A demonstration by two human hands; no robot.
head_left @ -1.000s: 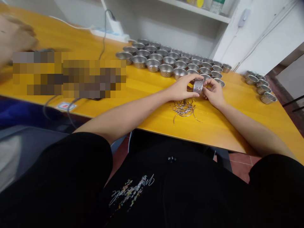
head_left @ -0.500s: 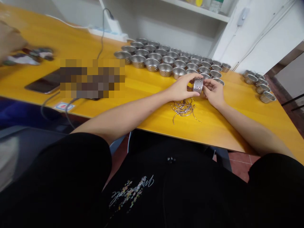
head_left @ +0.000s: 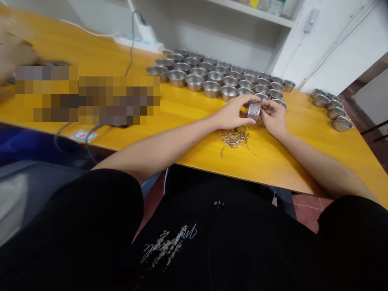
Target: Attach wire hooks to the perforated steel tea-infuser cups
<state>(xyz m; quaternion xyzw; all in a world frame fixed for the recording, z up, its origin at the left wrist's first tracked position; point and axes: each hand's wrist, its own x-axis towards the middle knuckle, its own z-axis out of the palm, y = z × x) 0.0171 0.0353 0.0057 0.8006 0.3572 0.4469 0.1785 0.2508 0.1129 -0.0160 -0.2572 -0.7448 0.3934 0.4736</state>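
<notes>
A small perforated metal cup [head_left: 254,110] is held on its side above the table, its dotted wall facing me. My left hand [head_left: 233,112] grips it between thumb and fingers. At the cup's right rim are the bent, closed fingers of my right hand [head_left: 274,116]; whatever they pinch is too small or hidden to make out. Just below the hands lies a loose heap of thin curved metal wires [head_left: 235,138] on the yellow table [head_left: 188,141].
Rows of similar metal cups [head_left: 211,89] stand behind my hands, with several more cups [head_left: 342,123] at the right edge. A power strip [head_left: 139,43] with a dark cable lies at the back. Blurred and pixelated items cover the left side, near a blurred brownish shape [head_left: 15,52].
Both hands and the cup stay nearly in place. At the far left the blurred brownish shape has shifted slightly, and the pixelated patch now covers the dark flat object.
</notes>
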